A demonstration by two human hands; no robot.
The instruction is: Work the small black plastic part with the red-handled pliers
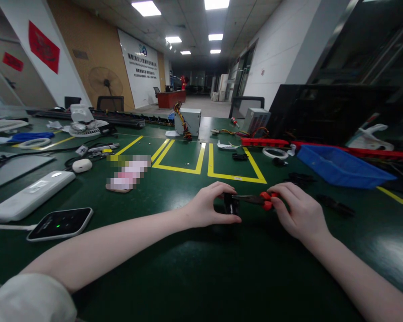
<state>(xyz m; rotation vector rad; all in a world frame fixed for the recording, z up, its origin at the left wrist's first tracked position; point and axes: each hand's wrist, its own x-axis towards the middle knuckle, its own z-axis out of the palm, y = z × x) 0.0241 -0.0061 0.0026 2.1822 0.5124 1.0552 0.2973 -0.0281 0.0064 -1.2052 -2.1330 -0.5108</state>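
My left hand pinches a small black part between thumb and fingers, just above the green table; its exact kind is too small to make out. My right hand is closed around the red handles of a pair of needle-nose pliers. Their thin dark jaws point left and reach the upper side of the black part. Whether the tips grip it or only touch it, I cannot tell.
Beyond my hands, yellow tape marks boxes on the table. A blue tray stands at right, near loose black pieces. To the left lie a blurred-out phone, a white case and a black-faced device. A power supply stands behind.
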